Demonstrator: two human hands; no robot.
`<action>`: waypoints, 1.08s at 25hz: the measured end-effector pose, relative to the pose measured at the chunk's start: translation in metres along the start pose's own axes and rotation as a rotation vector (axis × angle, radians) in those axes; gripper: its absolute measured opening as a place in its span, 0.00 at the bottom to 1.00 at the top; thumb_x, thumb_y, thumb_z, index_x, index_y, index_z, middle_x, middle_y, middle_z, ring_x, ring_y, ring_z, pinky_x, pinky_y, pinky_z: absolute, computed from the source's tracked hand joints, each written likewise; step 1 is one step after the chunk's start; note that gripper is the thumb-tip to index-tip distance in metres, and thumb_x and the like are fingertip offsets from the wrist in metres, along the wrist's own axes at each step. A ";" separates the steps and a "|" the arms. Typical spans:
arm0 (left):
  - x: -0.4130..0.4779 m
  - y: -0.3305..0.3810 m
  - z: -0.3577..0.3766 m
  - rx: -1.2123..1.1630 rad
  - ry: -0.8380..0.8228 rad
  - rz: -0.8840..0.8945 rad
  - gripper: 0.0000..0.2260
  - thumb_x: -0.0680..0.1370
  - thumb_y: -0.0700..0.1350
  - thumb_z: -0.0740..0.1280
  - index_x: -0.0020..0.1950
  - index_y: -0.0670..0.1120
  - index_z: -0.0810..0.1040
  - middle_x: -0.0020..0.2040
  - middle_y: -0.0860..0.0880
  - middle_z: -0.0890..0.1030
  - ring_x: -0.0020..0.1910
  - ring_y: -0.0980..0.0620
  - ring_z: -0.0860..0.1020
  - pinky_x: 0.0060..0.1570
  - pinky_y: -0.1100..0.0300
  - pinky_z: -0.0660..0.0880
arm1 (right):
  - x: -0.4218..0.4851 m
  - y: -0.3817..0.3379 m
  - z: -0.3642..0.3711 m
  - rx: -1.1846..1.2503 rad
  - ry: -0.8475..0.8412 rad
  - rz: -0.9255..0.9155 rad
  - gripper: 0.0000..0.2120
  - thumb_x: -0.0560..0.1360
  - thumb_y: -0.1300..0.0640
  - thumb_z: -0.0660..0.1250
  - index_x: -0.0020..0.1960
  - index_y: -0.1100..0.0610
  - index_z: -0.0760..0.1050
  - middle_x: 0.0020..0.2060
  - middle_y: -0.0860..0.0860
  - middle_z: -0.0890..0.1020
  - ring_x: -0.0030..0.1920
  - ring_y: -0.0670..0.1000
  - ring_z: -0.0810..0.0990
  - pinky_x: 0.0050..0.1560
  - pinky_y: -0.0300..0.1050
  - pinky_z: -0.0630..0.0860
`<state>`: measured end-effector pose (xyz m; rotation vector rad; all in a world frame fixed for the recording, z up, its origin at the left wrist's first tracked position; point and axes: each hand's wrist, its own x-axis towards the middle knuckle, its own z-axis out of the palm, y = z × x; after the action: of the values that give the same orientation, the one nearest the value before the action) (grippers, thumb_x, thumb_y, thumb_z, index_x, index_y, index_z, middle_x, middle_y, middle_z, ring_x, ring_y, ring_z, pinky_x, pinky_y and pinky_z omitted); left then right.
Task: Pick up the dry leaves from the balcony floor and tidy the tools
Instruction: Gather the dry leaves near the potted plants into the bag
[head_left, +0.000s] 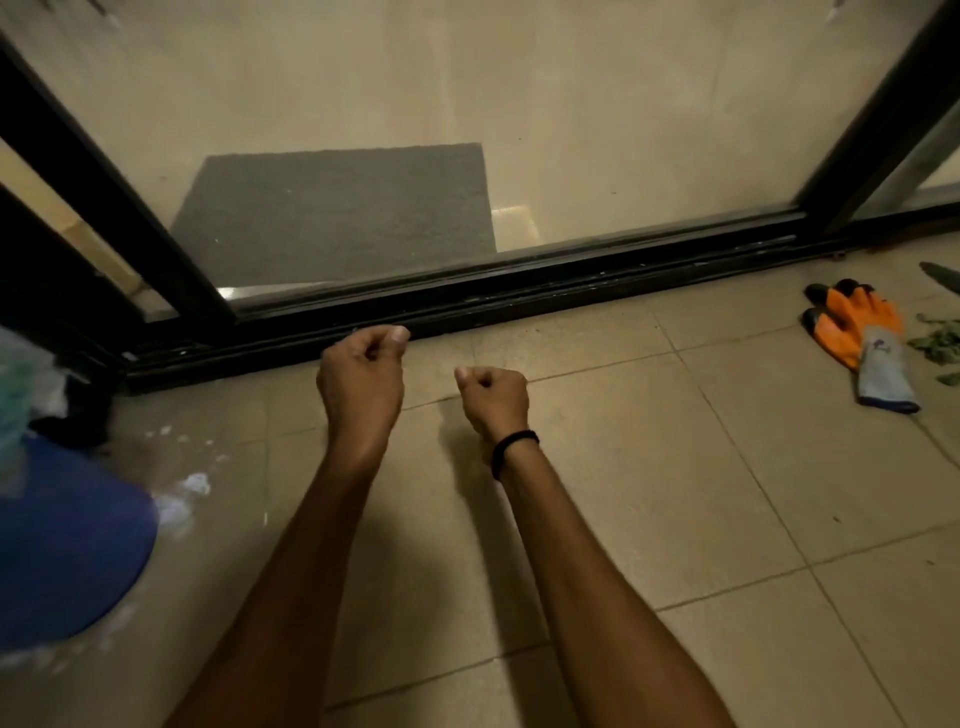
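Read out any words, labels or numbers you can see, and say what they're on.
No text here can be read.
On the gloves: a small dark mark on the grey cuff, too blurred to read.
On the mat, door frame and floor: nothing written.

No readable text

No word, number or brand can be read. The gloves (857, 338) bear one small dark mark on the grey cuff, too blurred to make out
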<state>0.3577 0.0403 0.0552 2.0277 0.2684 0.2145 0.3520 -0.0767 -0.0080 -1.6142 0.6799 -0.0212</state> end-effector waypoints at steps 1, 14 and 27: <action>0.002 0.007 -0.019 -0.011 0.029 0.016 0.08 0.81 0.48 0.68 0.55 0.48 0.85 0.44 0.52 0.84 0.44 0.55 0.82 0.52 0.53 0.81 | -0.012 -0.015 0.011 0.066 -0.052 0.000 0.12 0.78 0.55 0.69 0.35 0.53 0.76 0.30 0.46 0.77 0.33 0.44 0.73 0.43 0.42 0.75; 0.002 -0.010 -0.350 0.610 0.533 -0.239 0.15 0.76 0.40 0.68 0.61 0.47 0.84 0.58 0.40 0.83 0.59 0.38 0.79 0.62 0.53 0.74 | -0.208 -0.165 0.245 -0.158 -0.600 -0.724 0.08 0.73 0.60 0.70 0.51 0.55 0.85 0.47 0.53 0.86 0.50 0.54 0.84 0.56 0.51 0.79; 0.012 0.004 -0.302 0.593 0.533 -0.120 0.27 0.71 0.38 0.64 0.71 0.45 0.74 0.62 0.39 0.80 0.63 0.34 0.76 0.67 0.45 0.71 | -0.192 -0.137 0.219 -0.321 -0.331 -0.877 0.06 0.74 0.57 0.70 0.43 0.60 0.83 0.39 0.57 0.84 0.43 0.58 0.81 0.45 0.50 0.77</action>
<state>0.2891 0.2989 0.1948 2.4944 0.8677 0.6649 0.3372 0.2041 0.1483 -2.0531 -0.3289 -0.2883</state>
